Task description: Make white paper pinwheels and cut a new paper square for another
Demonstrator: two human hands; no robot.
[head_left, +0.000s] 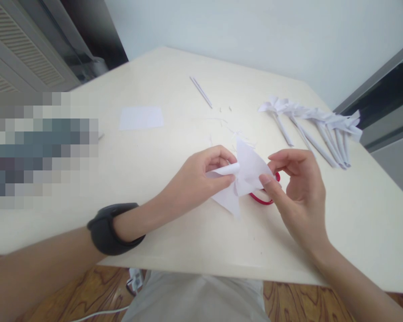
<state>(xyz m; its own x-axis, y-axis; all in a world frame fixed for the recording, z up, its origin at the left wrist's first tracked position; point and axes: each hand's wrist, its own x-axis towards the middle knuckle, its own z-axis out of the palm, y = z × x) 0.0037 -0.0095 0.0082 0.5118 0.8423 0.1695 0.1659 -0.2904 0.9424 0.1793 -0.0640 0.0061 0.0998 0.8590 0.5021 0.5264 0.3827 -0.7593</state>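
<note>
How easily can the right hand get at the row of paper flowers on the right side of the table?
Probably yes. The right hand holds folded paper, but only bare table lies between it and the paper flowers; nothing blocks the way.

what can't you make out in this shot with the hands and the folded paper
- Head view: the red loop is mostly hidden behind the folded white paper and the right hand; what it belongs to is unclear.
- Left side of the table: a pixelated block hides whatever is there.
- Tiny paper scraps are too small to tell their shape.
- Left hand: its fingers cover the rolled edge of the paper.
</note>
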